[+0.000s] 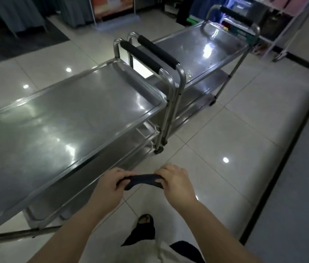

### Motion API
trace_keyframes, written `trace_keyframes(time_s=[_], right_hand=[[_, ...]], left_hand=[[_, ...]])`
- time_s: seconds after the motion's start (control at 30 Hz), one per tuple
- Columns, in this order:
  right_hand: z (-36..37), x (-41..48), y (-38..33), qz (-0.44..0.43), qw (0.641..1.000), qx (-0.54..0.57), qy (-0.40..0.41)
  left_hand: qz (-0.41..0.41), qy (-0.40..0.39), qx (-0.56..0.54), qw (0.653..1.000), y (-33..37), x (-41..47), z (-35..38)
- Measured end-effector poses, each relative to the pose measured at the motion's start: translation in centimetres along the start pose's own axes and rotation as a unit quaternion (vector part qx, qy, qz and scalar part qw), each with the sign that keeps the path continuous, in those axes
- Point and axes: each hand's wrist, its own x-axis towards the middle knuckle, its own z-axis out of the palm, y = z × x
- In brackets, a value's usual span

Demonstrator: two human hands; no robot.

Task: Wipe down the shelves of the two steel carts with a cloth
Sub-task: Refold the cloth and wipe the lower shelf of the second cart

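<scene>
A small dark cloth is stretched between my two hands above the tiled floor. My left hand grips its left end and my right hand grips its right end. Just to the left of my hands stands the near steel cart, its shiny top shelf bare, with lower shelves underneath. The far steel cart stands end to end behind it, with water drops on its top shelf. Black foam handles of both carts meet in the middle.
Glossy white floor tiles lie to the right of the carts, bordered by a dark strip. Clothes racks and hanging garments stand at the back. My foot is on the floor below my hands.
</scene>
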Motion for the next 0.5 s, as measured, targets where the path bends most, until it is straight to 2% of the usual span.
trace_keyframes(time_s=[0.13, 0.23, 0.5], right_hand=[[-2.0, 4.5, 2.4, -0.001, 1.000, 0.016, 0.008], [-2.8, 8.4, 3.6, -0.038, 0.999, 0.031, 0.002], [-0.2, 16.3, 8.7, -0.179, 0.976, 0.030, -0.118]], left_hand=[[-0.007, 0.039, 0.007, 0.999, 0.5, 4.1, 0.4], [-0.033, 0.103, 0.012, 0.994, 0.2, 6.8, 1.0], [-0.176, 0.223, 0.020, 0.959, -0.8, 8.9, 5.3]])
